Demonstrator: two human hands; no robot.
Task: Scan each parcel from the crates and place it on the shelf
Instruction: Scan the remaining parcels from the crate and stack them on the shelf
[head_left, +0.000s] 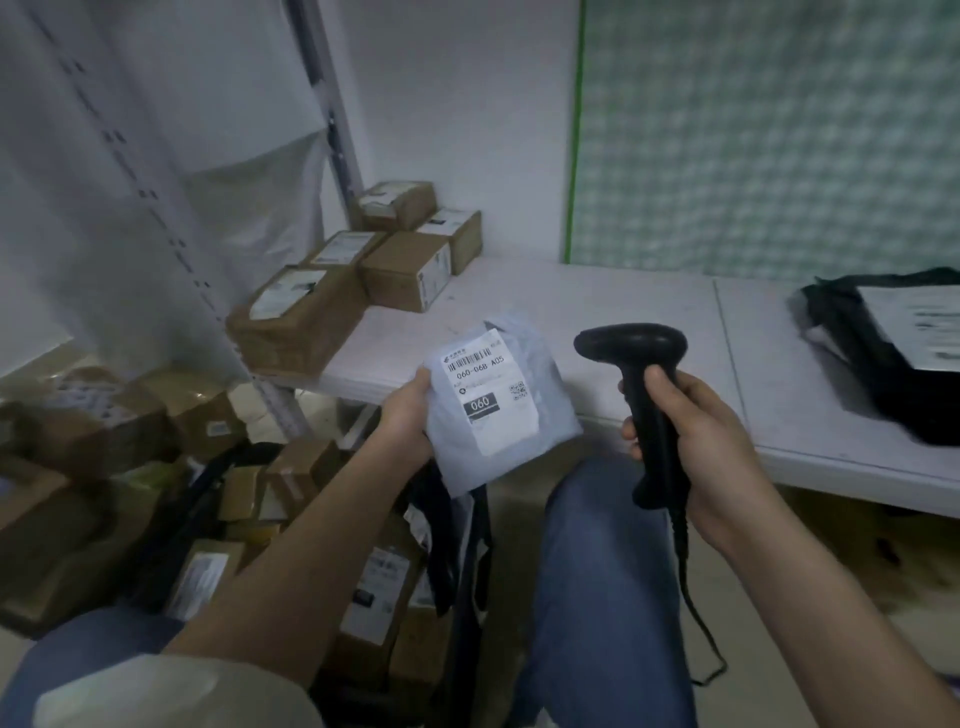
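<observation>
- My left hand (410, 415) is closed on the left edge of a grey poly mailer parcel (506, 400), label (491, 392) facing up at me, held in the air just in front of the shelf's front edge.
- My right hand (696, 447) is wrapped around the handle of the black barcode scanner (641, 395); its head sits just right of the parcel and seems aimed past the label, not at it.
- I judge this parcel to be at the scan step: it is not yet on the shelf (597, 312), and I cannot tell whether it has been read.
- Done so far, by the look of it: a cluster of brown boxes (363, 270) stands at the shelf's back left corner, and a black bagged parcel (893, 348) lies near its right end.
- The middle of the shelf is bare, so there is room to set this one down.
- Left to do: the crates (218, 519) down by my knees hold many more cartons, so most of the job looks ahead of me.
</observation>
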